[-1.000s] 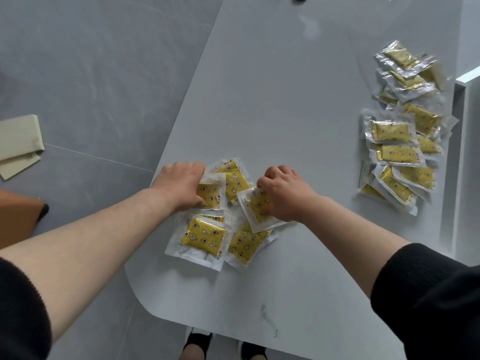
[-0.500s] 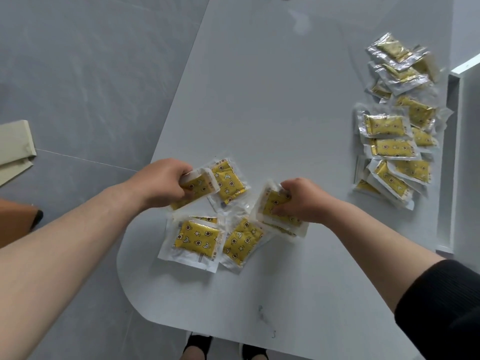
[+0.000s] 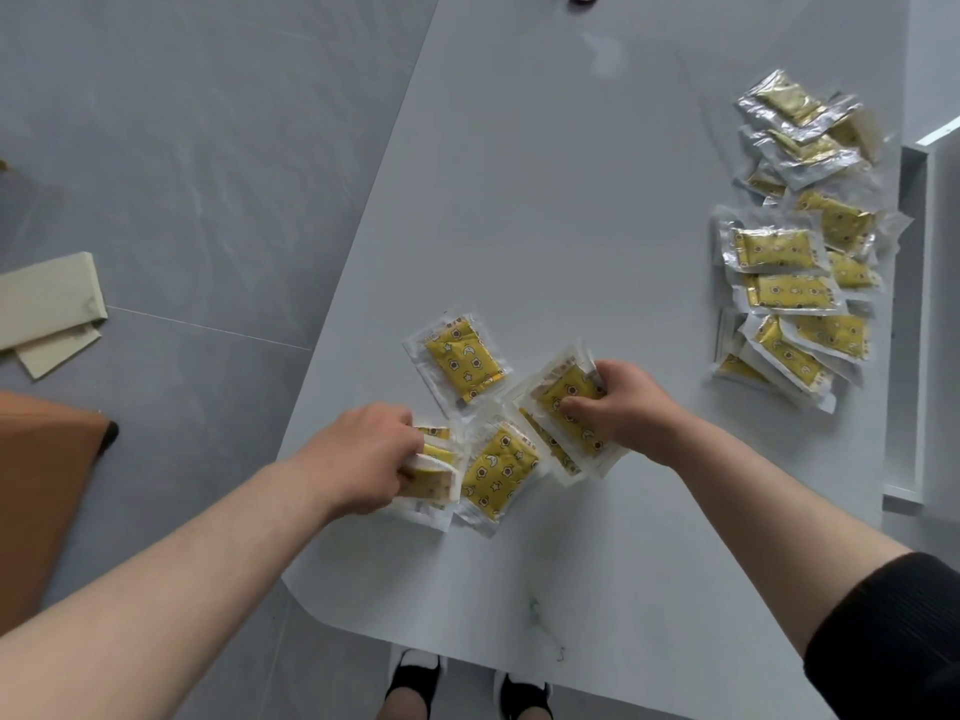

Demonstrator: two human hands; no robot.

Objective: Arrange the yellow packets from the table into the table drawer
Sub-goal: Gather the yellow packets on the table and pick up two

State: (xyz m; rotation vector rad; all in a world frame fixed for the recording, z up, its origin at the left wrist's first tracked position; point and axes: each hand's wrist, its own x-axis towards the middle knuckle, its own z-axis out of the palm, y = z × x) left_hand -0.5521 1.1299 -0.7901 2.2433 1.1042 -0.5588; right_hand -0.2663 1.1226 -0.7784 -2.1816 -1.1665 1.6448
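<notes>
Left hand (image 3: 363, 454), knuckles up, is curled round a small stack of yellow packets (image 3: 434, 475) near the left edge of the pale grey surface (image 3: 571, 200). Right hand (image 3: 631, 407) grips a second bundle (image 3: 566, 402) by its right edge, fingers wrapped over the top packet, and the bundle sits tilted. Whether it is lifted off the surface I cannot tell.

Between the hands one loose packet (image 3: 496, 470) lies flat, touching both held lots. A single packet (image 3: 465, 363) lies just beyond, touched by neither hand.

Far right is a long heap of packets (image 3: 795, 283), overlapping, with clear wrappers glinting. It runs along the surface's right side. Just beside it is a white frame (image 3: 911, 324) — drawer or not, I cannot tell.

On the grey tiled floor (image 3: 208, 148) lie cream boards (image 3: 47, 304). The person's black-and-white shoes (image 3: 415, 672) show below the near edge.
</notes>
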